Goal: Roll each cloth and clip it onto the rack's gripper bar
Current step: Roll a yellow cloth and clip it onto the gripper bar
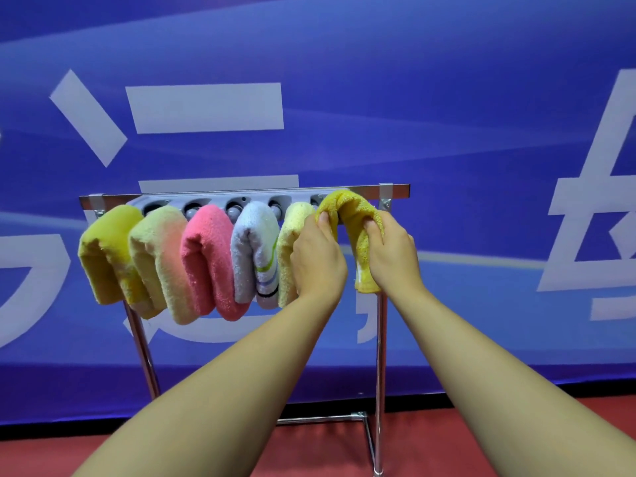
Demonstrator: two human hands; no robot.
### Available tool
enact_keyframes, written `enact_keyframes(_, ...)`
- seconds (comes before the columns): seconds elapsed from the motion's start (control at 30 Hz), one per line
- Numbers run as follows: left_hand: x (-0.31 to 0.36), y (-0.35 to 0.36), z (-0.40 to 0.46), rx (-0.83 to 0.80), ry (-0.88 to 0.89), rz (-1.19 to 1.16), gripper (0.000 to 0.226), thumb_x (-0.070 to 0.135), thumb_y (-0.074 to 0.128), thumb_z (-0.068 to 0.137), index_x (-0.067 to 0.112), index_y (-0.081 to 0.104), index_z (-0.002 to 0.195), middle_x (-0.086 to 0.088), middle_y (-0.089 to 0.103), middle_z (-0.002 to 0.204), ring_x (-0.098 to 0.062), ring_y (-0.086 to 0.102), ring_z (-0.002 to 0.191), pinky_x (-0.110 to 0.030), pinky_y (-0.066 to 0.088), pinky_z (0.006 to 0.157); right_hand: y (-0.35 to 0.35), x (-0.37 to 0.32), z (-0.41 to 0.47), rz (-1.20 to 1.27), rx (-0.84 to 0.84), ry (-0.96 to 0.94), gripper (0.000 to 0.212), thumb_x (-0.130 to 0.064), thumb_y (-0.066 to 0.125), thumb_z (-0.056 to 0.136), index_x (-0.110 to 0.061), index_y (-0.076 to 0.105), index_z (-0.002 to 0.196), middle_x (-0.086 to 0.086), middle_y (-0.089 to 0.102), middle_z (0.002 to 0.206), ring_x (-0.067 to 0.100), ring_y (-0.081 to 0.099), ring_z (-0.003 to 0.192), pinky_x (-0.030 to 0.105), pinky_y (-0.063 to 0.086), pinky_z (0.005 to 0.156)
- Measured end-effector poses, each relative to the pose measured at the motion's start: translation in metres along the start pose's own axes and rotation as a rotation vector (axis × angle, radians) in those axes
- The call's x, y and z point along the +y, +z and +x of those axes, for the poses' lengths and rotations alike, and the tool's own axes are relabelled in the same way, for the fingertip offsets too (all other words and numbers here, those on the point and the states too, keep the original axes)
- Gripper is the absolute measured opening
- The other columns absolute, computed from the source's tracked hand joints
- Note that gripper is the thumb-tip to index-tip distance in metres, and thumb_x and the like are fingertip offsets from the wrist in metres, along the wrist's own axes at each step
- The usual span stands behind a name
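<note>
A chrome rack carries a grey gripper bar [220, 201] with round rollers. Several rolled cloths hang folded over it: a yellow-green cloth [106, 253], a peach-green cloth [158, 256], a pink cloth [206, 259], a white striped cloth [256, 249] and a pale yellow cloth [290, 242]. At the bar's right end a rolled bright yellow cloth [351, 208] arches over the last slot. My left hand [318, 256] grips its left leg, thumb on top. My right hand [392, 249] grips its right leg, whose lower end hangs below my palm.
The rack's top rail [395, 191] and chrome legs [380, 356] stand on a red floor [327, 449] in front of a blue banner wall [344, 80] with large white characters. A base crossbar [320, 420] runs low between the legs.
</note>
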State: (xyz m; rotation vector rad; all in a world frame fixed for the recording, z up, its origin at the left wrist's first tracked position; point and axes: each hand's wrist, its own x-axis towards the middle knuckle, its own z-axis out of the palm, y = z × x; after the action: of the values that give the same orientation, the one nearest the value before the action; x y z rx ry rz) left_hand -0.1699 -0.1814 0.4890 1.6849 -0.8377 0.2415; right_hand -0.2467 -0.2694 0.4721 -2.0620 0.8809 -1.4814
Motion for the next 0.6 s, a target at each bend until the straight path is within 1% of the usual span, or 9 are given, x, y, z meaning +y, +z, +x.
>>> enact_keyframes(0.1,-0.015,0.010,0.001,-0.079,0.031,-0.119,0.042,0.041,0.025,0.110,0.015,0.056,0.100,-0.004,0.064,0.091,-0.028,0.059,0.087,-0.037,0.037,0.074,0.002,0.014,-0.002,-0.022,-0.026,0.021,0.023,-0.025,0.039,0.105,-0.022,0.061,0.110,0.006,0.069,0.096,0.030,0.061,0.090,0.036,0.042,0.066)
enact_keyframes(0.17,-0.023,0.016,-0.001,-0.185,0.046,-0.253,0.038,0.039,0.025,0.110,0.018,0.056,0.104,0.004,0.061,0.093,-0.018,0.058,0.092,-0.034,0.039,0.081,0.001,0.021,-0.007,-0.010,-0.042,0.023,0.024,-0.021,0.039,0.104,-0.021,0.061,0.113,0.003,0.069,0.098,0.028,0.062,0.092,0.035,0.043,0.069)
enact_keyframes(0.27,-0.029,0.025,-0.004,-0.368,0.001,-0.445,0.039,0.042,0.022,0.110,0.022,0.053,0.121,0.010,0.061,0.107,-0.004,0.059,0.105,-0.031,0.044,0.096,0.003,0.028,-0.018,0.012,-0.133,0.021,0.028,-0.022,0.041,0.104,-0.026,0.060,0.124,-0.002,0.070,0.107,0.021,0.063,0.098,0.035,0.048,0.077)
enact_keyframes(0.37,-0.056,0.045,-0.003,-0.502,-0.113,-0.498,0.065,0.072,0.026,0.095,0.026,0.053,0.133,-0.005,0.066,0.126,-0.023,0.062,0.123,-0.057,0.046,0.108,0.008,0.030,-0.032,0.034,-0.239,0.034,0.028,-0.033,0.041,0.106,-0.034,0.055,0.130,-0.006,0.070,0.109,0.018,0.064,0.100,0.035,0.050,0.081)
enact_keyframes(0.4,-0.066,0.049,-0.002,-0.538,-0.130,-0.501,0.070,0.078,0.029,0.091,0.028,0.055,0.133,-0.006,0.067,0.127,-0.026,0.062,0.124,-0.060,0.045,0.108,0.009,0.030,-0.036,0.034,-0.261,0.046,0.028,-0.036,0.041,0.106,-0.036,0.054,0.131,-0.006,0.070,0.109,0.019,0.065,0.100,0.037,0.052,0.083)
enact_keyframes(0.47,-0.064,0.033,-0.007,-0.583,-0.160,-0.470,0.068,0.077,0.029,0.093,0.031,0.061,0.130,-0.002,0.072,0.119,-0.020,0.067,0.112,-0.045,0.051,0.101,0.010,0.030,-0.043,0.020,-0.282,0.069,0.028,-0.041,0.040,0.106,-0.035,0.054,0.129,-0.004,0.071,0.108,0.020,0.065,0.099,0.039,0.053,0.084)
enact_keyframes(0.53,-0.059,0.016,-0.011,-0.599,-0.168,-0.483,0.057,0.061,0.025,0.105,0.027,0.065,0.126,0.001,0.073,0.106,-0.007,0.067,0.093,-0.021,0.053,0.080,0.011,0.029,-0.052,-0.022,-0.299,0.085,0.026,-0.044,0.039,0.105,-0.032,0.056,0.119,-0.002,0.071,0.105,0.023,0.064,0.097,0.041,0.053,0.083)
enact_keyframes(0.57,-0.060,0.009,-0.014,-0.613,-0.168,-0.483,0.052,0.057,0.023,0.107,0.030,0.065,0.123,0.003,0.073,0.107,-0.005,0.067,0.093,-0.019,0.054,0.078,0.012,0.029,-0.058,-0.046,-0.309,0.099,0.025,-0.046,0.038,0.105,-0.031,0.056,0.113,-0.001,0.070,0.104,0.024,0.064,0.096,0.042,0.053,0.083)
enact_keyframes(0.6,-0.064,0.004,-0.017,-0.619,-0.167,-0.465,0.049,0.060,0.023,0.105,0.037,0.064,0.118,0.004,0.073,0.111,-0.006,0.067,0.101,-0.023,0.055,0.087,0.014,0.031,-0.064,-0.065,-0.317,0.112,0.026,-0.048,0.037,0.105,-0.030,0.056,0.109,0.000,0.070,0.103,0.025,0.064,0.095,0.043,0.053,0.082)
